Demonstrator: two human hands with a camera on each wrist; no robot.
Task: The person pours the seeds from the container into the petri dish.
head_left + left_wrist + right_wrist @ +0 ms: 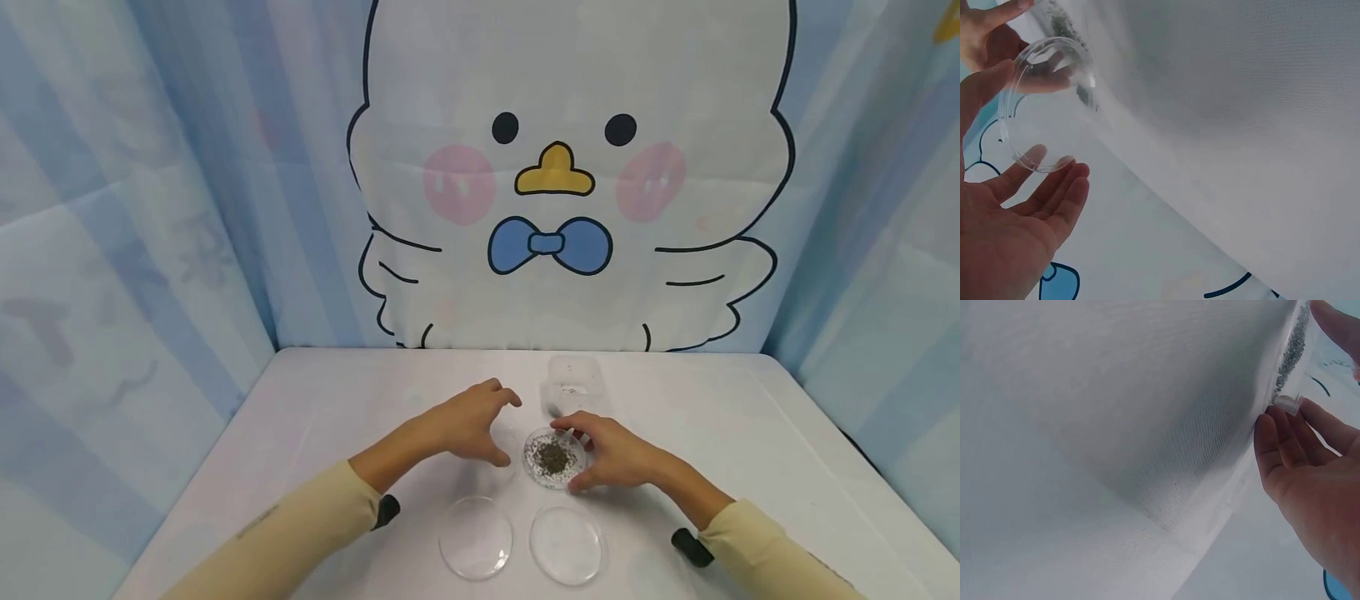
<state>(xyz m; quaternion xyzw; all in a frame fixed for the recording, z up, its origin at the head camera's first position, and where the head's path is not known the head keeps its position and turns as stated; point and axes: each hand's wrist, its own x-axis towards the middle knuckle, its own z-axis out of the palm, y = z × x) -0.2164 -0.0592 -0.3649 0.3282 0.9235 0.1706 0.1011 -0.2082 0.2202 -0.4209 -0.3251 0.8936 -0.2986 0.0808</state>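
A clear petri dish piece, round and see-through, is pinched between the thumb and fingertips of my left hand. It stands on edge in the left wrist view and shows only faintly in the head view. Just to its right, a petri dish holds a mound of brown grains with black and white bits scattered round it. My right hand grips this dish by its right side, thumb at the near edge and fingers at the far edge. In the right wrist view, the grains show through the dish wall.
Two clear round dishes lie side by side at the front of the white table. Behind the hands stands a clear plastic box with dark bits in it. A patterned curtain hangs along the table's back edge.
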